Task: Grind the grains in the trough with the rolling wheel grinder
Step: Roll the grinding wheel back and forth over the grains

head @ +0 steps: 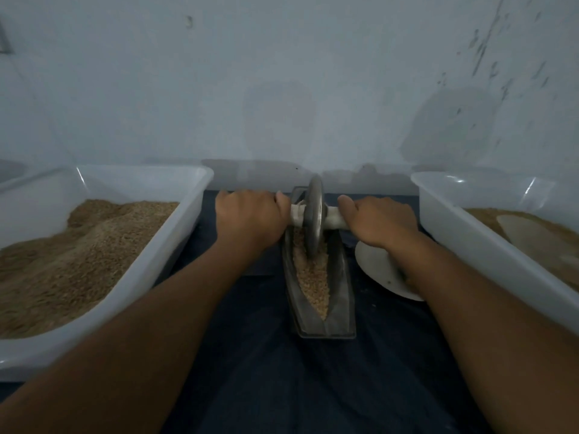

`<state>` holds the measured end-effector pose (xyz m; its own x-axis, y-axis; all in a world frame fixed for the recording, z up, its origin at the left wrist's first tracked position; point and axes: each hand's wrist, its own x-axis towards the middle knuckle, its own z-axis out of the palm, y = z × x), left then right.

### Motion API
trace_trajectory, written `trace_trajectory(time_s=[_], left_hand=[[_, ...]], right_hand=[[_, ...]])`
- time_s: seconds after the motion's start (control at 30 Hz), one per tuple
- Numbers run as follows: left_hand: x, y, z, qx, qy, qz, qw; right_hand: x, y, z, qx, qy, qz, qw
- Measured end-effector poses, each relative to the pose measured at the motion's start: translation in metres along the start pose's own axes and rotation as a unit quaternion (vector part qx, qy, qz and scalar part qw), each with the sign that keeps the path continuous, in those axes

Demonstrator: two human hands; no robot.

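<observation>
Grains (313, 277), tan and coarse, along narrow metal trough (343, 308) under upright wheel (314, 214)

wheel (313, 214) is dull grey metal, smooth with a faint sheen on its face; its axle handle (336, 221) looks wrapped in off-white cloth or tape, matt. trough (340, 289) is dark metal with a worn, semi-gloss finish, holding coarse, dry tan grains (313, 277). the left bin (175, 245) and right bin (470, 236) are translucent white plastic, smooth with glossy highlights on the rims, the bench cover (250, 355) is dark blue matt cloth, the plate (376, 267) looks smooth white, material unclear, and the wall (282, 89) is matt painted plaster, scuffed.
</observation>
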<state>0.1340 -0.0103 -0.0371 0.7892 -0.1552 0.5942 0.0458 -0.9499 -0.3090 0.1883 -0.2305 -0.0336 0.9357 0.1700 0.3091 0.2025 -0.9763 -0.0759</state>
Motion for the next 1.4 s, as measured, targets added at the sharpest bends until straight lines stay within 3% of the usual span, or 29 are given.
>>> trace_trajectory(time_s=[0.1, 0.43, 0.73, 0.97, 1.2, 1.4], left_hand=[[-0.003, 0.001, 0.001, -0.002, 0.015, -0.012, 1.000], [-0.026, 0.009, -0.014, -0.069, 0.056, -0.116, 0.989], [-0.047, 0.011, -0.027, -0.095, 0.071, -0.112, 0.987], [-0.062, 0.009, -0.034, -0.109, 0.094, -0.107, 0.984], [-0.069, 0.005, -0.053, -0.122, 0.052, -0.100, 0.986], [-0.070, 0.004, -0.052, -0.120, 0.039, -0.103, 0.987]], right_hand=[[-0.002, 0.000, -0.001, 0.001, 0.002, -0.001, 1.000], [-0.036, 0.003, 0.009, 0.005, 0.136, -0.058, 0.989], [-0.065, 0.000, 0.009, 0.038, 0.193, -0.036, 0.980], [-0.087, -0.010, 0.011, 0.079, 0.287, -0.012, 0.955], [-0.098, -0.012, 0.007, 0.137, 0.299, -0.008, 0.944], [-0.097, -0.015, 0.007, 0.112, 0.309, 0.003, 0.945]])
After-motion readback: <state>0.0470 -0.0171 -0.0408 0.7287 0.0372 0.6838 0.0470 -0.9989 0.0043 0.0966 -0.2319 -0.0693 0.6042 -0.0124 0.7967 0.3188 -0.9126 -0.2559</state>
